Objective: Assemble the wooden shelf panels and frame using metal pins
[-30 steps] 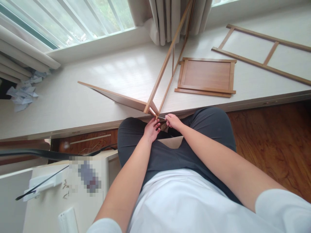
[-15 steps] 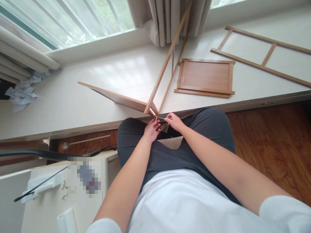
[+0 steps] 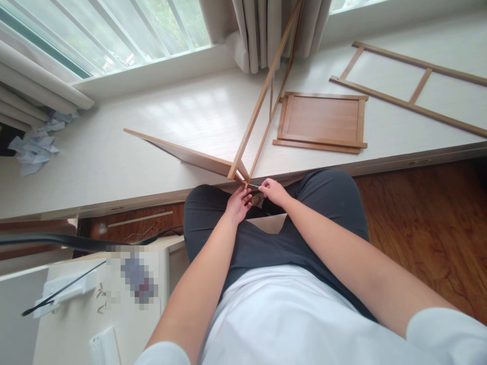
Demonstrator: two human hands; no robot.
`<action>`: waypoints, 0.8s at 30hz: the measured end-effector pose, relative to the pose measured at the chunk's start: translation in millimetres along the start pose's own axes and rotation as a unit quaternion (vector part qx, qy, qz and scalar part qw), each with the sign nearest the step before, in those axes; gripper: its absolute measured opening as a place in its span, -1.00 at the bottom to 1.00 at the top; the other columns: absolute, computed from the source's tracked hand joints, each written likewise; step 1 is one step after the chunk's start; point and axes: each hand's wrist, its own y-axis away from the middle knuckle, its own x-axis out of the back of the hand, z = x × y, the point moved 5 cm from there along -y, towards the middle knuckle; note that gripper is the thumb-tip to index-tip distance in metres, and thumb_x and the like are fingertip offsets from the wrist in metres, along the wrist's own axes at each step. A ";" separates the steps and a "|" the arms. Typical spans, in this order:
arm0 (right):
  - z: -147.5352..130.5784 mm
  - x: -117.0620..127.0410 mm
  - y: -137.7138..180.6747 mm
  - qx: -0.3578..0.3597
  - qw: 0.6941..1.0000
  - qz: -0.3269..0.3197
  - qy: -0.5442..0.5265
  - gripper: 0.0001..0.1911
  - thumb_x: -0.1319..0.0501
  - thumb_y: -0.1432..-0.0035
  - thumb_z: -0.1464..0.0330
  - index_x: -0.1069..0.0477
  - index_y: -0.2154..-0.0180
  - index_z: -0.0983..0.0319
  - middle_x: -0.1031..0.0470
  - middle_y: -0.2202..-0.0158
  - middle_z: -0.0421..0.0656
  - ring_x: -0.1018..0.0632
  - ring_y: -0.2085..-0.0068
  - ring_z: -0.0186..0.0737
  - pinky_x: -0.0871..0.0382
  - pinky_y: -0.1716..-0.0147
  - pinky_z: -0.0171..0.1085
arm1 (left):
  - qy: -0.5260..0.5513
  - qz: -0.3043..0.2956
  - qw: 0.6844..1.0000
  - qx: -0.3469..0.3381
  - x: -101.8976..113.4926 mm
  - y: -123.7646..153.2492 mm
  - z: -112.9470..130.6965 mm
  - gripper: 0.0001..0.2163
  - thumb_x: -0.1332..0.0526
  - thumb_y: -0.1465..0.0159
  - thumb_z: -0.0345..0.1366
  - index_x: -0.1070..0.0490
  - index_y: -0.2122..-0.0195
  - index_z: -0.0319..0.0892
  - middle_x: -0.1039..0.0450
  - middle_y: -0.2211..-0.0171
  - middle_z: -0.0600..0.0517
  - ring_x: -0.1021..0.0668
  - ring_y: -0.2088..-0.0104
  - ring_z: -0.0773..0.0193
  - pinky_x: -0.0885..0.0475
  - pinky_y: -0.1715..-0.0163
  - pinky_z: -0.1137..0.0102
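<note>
A wooden ladder-like frame [image 3: 255,114] stands on edge, its near end at the edge of the white ledge. A wooden panel [image 3: 182,154] slants off to the left and meets the frame at that near corner. My left hand [image 3: 238,204] grips the frame's lower end between thumb and fingertips, other fingers loosely curled. In a pinch, my right hand [image 3: 274,193] holds a thin metal rod [image 3: 254,185], perhaps a hex key, whose far tip touches the frame's corner. The exact contact point is too small to make out.
Stacked wooden panels [image 3: 322,119] lie on the ledge [image 3: 171,109] to the right, beside another ladder-like frame [image 3: 413,97]. Crumpled paper [image 3: 34,149] sits far left. Small screw-like pieces [image 3: 101,299] and a white power strip [image 3: 104,347] rest on the lower-left desk.
The standing frame and the attached panel have shifted very slightly right at the near corner. Both hands keep almost the same place and hold.
</note>
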 end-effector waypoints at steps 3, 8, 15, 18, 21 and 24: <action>-0.4 -0.6 -0.1 0.001 1.000 -0.005 0.001 -0.84 -0.23 -0.20 0.25 -0.37 0.35 0.20 -0.47 0.56 -0.27 -0.43 0.51 -0.34 -0.25 0.43 -0.36 | -0.002 -0.002 1.000 0.000 -0.2 -0.6 -0.4 -0.74 -0.30 -0.24 -0.41 -0.48 0.04 -0.04 -0.58 0.12 0.01 -0.53 0.39 0.40 -0.28 0.52 0.50; -3.8 0.1 2.5 0.001 1.000 -0.013 -0.001 -0.81 -0.22 -0.22 0.26 -0.39 0.40 0.22 -0.48 0.57 -0.26 -0.43 0.53 -0.35 -0.25 0.43 -0.36 | -0.007 -0.007 1.000 -0.001 0.6 -2.2 -1.2 -0.71 -0.33 -0.22 -0.39 -0.48 0.03 -0.03 -0.58 0.10 0.01 -0.53 0.40 0.40 -0.29 0.51 0.50; 0.4 -3.4 -1.3 0.000 0.999 -0.028 -0.026 -0.76 -0.21 -0.23 0.26 -0.44 0.44 0.24 -0.47 0.59 -0.23 -0.39 0.58 -0.36 -0.25 0.46 -0.36 | -0.009 -0.007 1.000 -0.002 1.8 -3.2 -1.5 -0.69 -0.33 -0.22 -0.39 -0.49 0.01 -0.01 -0.58 0.10 0.01 -0.53 0.39 0.39 -0.29 0.51 0.50; 6.8 -7.1 -5.9 -0.002 0.998 -0.036 -0.046 -0.76 -0.20 -0.23 0.27 -0.47 0.43 0.25 -0.46 0.61 -0.24 -0.38 0.60 -0.38 -0.23 0.49 -0.37 | -0.012 -0.009 1.000 -0.002 1.4 -3.2 -1.6 -0.69 -0.32 -0.22 -0.39 -0.48 0.01 -0.02 -0.58 0.08 0.00 -0.53 0.38 0.38 -0.29 0.51 0.50; 10.4 -9.6 -8.2 -0.003 0.997 -0.040 -0.059 -0.75 -0.19 -0.25 0.27 -0.47 0.43 0.25 -0.45 0.62 -0.25 -0.36 0.63 -0.39 -0.21 0.52 -0.38 | -0.015 -0.012 1.000 -0.005 0.8 -3.1 -1.3 -0.69 -0.31 -0.23 -0.37 -0.47 -0.01 -0.02 -0.57 0.03 -0.01 -0.53 0.37 0.39 -0.28 0.51 0.51; 10.1 -10.9 -8.0 -0.005 0.996 -0.044 -0.073 -0.74 -0.19 -0.26 0.28 -0.47 0.43 0.26 -0.43 0.64 -0.25 -0.34 0.65 -0.40 -0.18 0.56 -0.39 | -0.017 -0.013 1.000 -0.002 0.3 -2.1 -1.2 -0.69 -0.31 -0.24 -0.36 -0.45 -0.02 -0.02 -0.57 0.01 -0.02 -0.54 0.36 0.38 -0.29 0.50 0.51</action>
